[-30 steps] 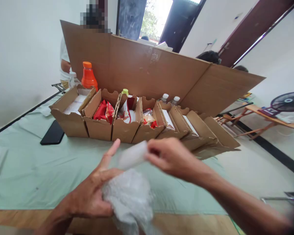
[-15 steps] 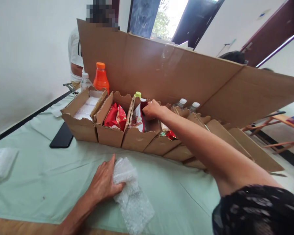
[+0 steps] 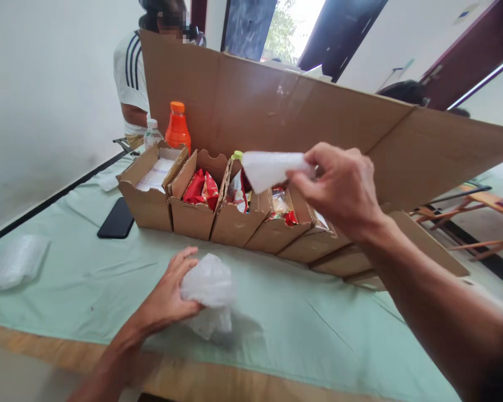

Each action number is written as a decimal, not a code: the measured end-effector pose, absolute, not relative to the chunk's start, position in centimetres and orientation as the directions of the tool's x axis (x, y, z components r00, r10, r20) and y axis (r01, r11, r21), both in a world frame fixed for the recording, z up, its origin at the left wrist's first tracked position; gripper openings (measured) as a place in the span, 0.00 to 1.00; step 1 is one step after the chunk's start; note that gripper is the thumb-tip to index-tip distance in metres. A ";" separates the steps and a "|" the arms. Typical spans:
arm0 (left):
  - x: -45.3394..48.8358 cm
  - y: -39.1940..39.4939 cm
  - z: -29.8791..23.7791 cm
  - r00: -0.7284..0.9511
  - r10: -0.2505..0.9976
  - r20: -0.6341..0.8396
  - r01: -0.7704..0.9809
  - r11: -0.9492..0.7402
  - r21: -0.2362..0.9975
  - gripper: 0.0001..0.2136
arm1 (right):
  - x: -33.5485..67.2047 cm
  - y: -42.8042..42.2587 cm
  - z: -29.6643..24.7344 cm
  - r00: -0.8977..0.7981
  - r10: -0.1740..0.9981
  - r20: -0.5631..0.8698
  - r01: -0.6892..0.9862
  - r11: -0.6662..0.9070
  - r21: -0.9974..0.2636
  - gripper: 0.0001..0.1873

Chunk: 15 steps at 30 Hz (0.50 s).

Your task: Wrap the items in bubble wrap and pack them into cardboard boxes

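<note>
My left hand point(image 3: 174, 296) is wrapped round the side of a crumpled piece of clear bubble wrap point(image 3: 209, 282), held over the front of the green cloth. My right hand point(image 3: 339, 184) pinches the end of a flat, whitish folded sheet point(image 3: 272, 167), raised in front of the cardboard boxes; motion blurs it, so its material is unclear. Below it stands a row of open cardboard boxes point(image 3: 235, 226). Red snack packets point(image 3: 201, 190) fill one, a white-and-red packet point(image 3: 237, 190) another, and small wrapped items point(image 3: 281, 206) a third. White packs point(image 3: 155, 173) lie in the leftmost box.
A tall cardboard panel point(image 3: 276, 111) stands behind the boxes. Beside it are an orange bottle point(image 3: 178, 131) and a clear bottle point(image 3: 152, 134). A black phone point(image 3: 116, 218) and more bubble wrap point(image 3: 20, 261) lie on the left. Another person point(image 3: 129, 84) is beyond the panel.
My right hand has come up out of the third box, now holding the whitish sheet. My left hand has closed round the bubble wrap and lifted it off the cloth.
</note>
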<state>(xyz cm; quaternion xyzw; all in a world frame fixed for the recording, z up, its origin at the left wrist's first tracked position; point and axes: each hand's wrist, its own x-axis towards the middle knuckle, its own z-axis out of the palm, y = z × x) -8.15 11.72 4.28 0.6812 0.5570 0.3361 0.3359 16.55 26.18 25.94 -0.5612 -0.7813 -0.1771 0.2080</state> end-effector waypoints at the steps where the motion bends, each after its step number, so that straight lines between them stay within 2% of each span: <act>1: -8.4 10.6 5.3 0.166 0.975 0.150 0.501 -0.214 0.839 0.26 | 16.3 24.1 25.1 -0.344 0.803 0.487 0.928 0.369 0.047 0.07; 3: -8.4 8.5 7.1 0.190 0.952 0.239 0.466 -0.302 0.832 0.27 | 15.3 20.7 22.5 -0.502 0.802 0.324 0.848 0.530 0.003 0.08; 6: -8.2 7.3 8.3 0.226 0.951 0.210 0.425 -0.290 0.858 0.25 | 13.2 18.5 19.4 -0.724 0.690 0.023 0.660 0.702 -0.268 0.05; 7: -8.4 7.5 8.1 0.212 0.963 0.168 0.416 -0.244 0.876 0.24 | 12.6 18.8 19.1 -0.762 0.647 -0.027 0.613 0.707 -0.352 0.03; 9: -9.0 8.4 7.1 0.143 0.987 0.072 0.416 -0.126 0.901 0.24 | 11.9 20.6 19.5 -0.768 0.639 -0.030 0.586 0.684 -0.433 0.03; 10: -9.5 9.0 6.3 0.092 0.995 0.032 0.423 -0.068 0.904 0.25 | 11.5 22.0 20.1 -0.742 0.671 0.006 0.604 0.672 -0.429 0.06; 12: -10.4 10.2 4.4 0.001 0.999 -0.039 0.454 0.035 0.890 0.33 | 10.5 25.4 21.6 -0.672 0.734 0.096 0.673 0.660 -0.335 0.10; 14: -10.8 11.1 2.5 -0.053 0.993 -0.108 0.504 0.120 0.855 0.44 | 8.6 28.7 22.6 -0.663 0.740 0.115 0.723 0.673 -0.159 0.13; 15: -10.9 11.5 1.7 -0.070 0.989 -0.134 0.529 0.150 0.835 0.49 | 7.4 30.1 22.8 -0.691 0.720 0.061 0.718 0.694 -0.055 0.13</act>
